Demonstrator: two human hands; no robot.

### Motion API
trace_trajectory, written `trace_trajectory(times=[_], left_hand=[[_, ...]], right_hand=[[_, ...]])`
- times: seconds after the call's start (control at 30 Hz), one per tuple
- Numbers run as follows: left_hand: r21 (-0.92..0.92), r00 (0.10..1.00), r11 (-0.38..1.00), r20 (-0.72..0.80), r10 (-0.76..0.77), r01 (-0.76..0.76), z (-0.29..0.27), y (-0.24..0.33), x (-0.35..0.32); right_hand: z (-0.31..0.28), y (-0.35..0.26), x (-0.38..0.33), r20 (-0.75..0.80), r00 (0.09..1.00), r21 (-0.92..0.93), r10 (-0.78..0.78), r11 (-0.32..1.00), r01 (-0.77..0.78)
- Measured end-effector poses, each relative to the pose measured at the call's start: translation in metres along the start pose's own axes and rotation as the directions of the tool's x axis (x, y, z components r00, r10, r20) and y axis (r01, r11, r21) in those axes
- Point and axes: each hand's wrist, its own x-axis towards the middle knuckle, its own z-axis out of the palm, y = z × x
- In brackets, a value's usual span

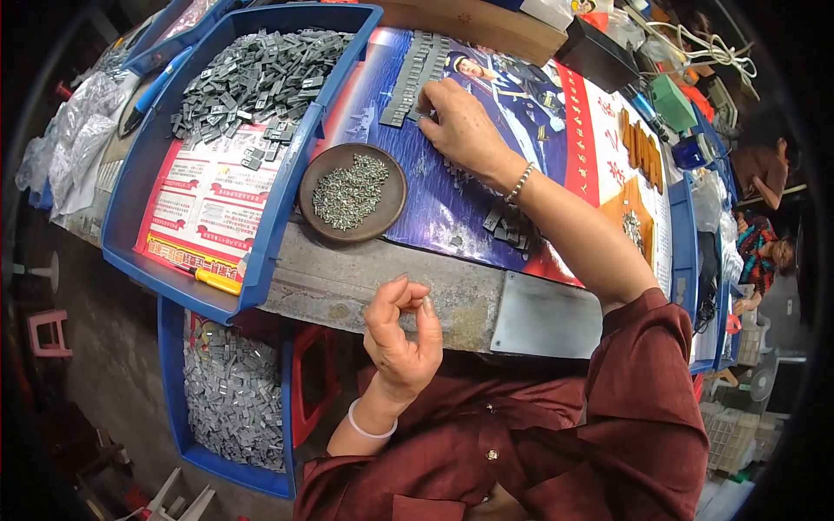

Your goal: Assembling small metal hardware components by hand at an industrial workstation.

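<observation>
My right hand reaches over the poster-covered bench, its fingers pinched on a small grey plastic part at the edge of the laid-out rows of grey parts. The pinched part is mostly hidden by the fingertips. Nearer my body, my left hand hovers in front of the bench edge, palm up with fingers curled toward the thumb. Whatever those fingers hold, if anything, is too small to make out. Between the hands and the blue tray, a round brown dish holds a heap of tiny metal pieces.
A large blue tray of loose grey parts stands at left, with a yellow marker inside. Below it sits another blue bin of parts. Several loose parts lie under my right forearm. Brown strips lie at right. Another person sits far right.
</observation>
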Motion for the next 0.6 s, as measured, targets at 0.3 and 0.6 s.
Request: trace_trajectory(times=[0.3, 0.6], left_hand=[[0.022, 0.997, 0.998, 0.044, -0.067, 0.066, -0.001, -0.001, -0.008], [0.085, 0.991, 0.989, 0.049, -0.127, 0.123, 0.0, 0.002, -0.004]], right_hand=[[-0.052, -0.016, -0.028, 0.023, 0.997, 0.164, 0.067, 0.984, -0.07], [-0.134, 0.007, -0.109, 0.106, 0.964, 0.055, 0.243, 0.967, -0.25]])
